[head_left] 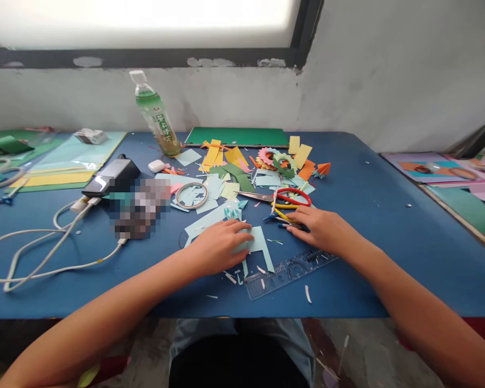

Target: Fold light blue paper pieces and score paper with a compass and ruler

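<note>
My left hand (pixel 220 245) lies flat with fingers stretched over a light blue paper piece (pixel 259 240) that has a notch cut from its lower side. My right hand (pixel 317 229) has its fingers and thumb closed around a slim yellow-and-blue tool (pixel 282 215), partly hidden by the fingers. Scissors (pixel 267 198) with red and yellow handles lie just beyond that hand, blades pointing left. A clear plastic ruler (pixel 285 276) rests below both hands. Behind my left hand sits a small folded blue paper shape (pixel 235 210).
Paper scraps (pixel 228 186), a tape roll (pixel 191 195) and curled paper rings (pixel 272 160) cover the middle. A green bottle (pixel 156 116) stands at the back, near a green board (pixel 236 137). To the left are a black device (pixel 112 177) and white cables (pixel 56 275).
</note>
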The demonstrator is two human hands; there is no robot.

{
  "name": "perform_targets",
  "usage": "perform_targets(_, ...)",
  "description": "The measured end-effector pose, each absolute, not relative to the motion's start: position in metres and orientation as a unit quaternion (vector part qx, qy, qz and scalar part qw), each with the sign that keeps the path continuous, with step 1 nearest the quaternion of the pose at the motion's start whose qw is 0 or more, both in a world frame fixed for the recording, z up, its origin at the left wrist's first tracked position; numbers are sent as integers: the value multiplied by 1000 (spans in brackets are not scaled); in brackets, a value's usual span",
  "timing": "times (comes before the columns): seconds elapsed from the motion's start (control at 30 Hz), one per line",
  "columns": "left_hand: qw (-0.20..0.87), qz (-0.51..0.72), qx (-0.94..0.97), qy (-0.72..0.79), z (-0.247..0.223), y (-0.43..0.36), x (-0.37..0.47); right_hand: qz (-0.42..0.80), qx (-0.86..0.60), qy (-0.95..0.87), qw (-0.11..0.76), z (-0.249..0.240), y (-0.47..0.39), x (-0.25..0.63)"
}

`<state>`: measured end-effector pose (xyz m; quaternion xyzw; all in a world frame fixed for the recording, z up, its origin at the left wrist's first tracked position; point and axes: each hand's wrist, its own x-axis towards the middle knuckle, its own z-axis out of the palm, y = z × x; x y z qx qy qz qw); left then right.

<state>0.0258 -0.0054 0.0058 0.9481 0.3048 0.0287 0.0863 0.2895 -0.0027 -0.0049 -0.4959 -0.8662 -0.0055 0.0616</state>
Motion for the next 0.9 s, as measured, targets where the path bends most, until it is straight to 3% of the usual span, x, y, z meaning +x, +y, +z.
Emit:
perform_targets(0.37,90,64,933,343,17,-27,38,-103,-463,-876,85,-5,-7,280)
perform_targets(0.47,90,-2,928,361,24,-55,52,-105,-459,-877,97,-6,-6,281)
perform_targets(0.7,31,-82,943,320,23,-86,66,-68,-473,-873,103,-7,-7,284)
perform_targets(0.9,-85,1,957,277,21,-100,67,-48,-483,-866,119,-5,-6,288)
